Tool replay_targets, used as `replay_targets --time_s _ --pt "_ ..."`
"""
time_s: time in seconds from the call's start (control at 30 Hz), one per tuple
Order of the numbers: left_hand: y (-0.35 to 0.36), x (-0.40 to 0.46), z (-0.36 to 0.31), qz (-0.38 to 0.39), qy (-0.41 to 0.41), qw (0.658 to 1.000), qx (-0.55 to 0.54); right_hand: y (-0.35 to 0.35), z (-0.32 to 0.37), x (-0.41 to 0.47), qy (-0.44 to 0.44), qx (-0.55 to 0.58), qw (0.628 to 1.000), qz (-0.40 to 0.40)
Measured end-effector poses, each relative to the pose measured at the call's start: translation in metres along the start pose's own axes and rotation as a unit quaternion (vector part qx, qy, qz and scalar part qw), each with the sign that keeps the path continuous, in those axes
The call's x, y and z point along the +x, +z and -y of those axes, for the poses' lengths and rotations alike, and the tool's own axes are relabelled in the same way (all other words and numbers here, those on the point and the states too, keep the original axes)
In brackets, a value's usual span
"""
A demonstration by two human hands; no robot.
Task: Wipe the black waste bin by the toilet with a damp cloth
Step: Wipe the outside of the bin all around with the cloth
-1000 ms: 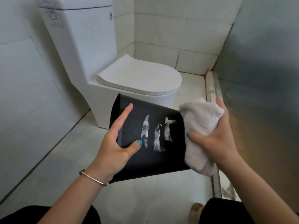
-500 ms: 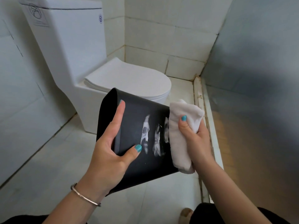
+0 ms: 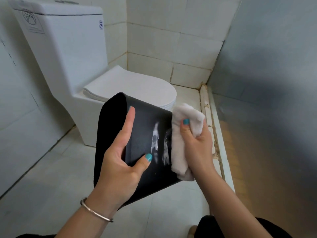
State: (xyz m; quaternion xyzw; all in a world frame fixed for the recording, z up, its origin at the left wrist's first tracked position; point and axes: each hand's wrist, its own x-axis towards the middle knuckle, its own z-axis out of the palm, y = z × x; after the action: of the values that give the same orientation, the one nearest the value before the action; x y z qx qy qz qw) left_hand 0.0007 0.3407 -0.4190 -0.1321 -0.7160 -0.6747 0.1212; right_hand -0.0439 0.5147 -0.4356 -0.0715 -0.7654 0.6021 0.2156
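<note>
Between hands: black waste bin tipped sideways, left hand clamping rim to steady; right hand fisted round white cloth (pressed on bin wall for wiping).

Tight corner. Toilet fills the left and rear, its closed seat lid just behind the raised black bin; little gap between them. Tiled wall closes the back. Grey panel walls off the right, with a raised sill along its foot, just beside the right hand and cloth. Left hand blocks the bin's near side. Open floor lies lower left and beneath the bin. Dark-clothed knees crowd the bottom edge.
</note>
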Motion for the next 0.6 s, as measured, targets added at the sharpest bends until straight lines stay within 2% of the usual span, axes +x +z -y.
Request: replay_targets --time_s 0.1,0.23,0.3,0.43,0.47,0.6 --pt "0.001 0.002 0.002 -0.007 -0.003 1.0 -0.005 0.006 0.0 -0.007 -0.06 -0.049 0.996 0.051" --pt "0.0 -0.005 0.0 -0.01 0.0 1.0 -0.006 -0.011 0.0 0.012 -0.03 -0.006 0.998 -0.047" --pt "0.005 -0.004 -0.002 0.003 0.007 1.0 0.002 -0.01 -0.004 0.016 -0.019 -0.027 0.998 -0.062" --pt "0.005 0.001 0.003 -0.006 -0.001 1.0 -0.008 0.012 0.003 -0.002 -0.133 -0.063 0.989 0.031" --pt "0.003 0.0 0.004 -0.013 -0.006 1.0 -0.012 0.01 0.003 0.0 -0.135 -0.065 0.988 0.036" --pt "0.001 -0.007 0.0 -0.008 -0.002 1.0 0.002 -0.01 -0.011 0.027 -0.029 -0.072 0.995 -0.068"
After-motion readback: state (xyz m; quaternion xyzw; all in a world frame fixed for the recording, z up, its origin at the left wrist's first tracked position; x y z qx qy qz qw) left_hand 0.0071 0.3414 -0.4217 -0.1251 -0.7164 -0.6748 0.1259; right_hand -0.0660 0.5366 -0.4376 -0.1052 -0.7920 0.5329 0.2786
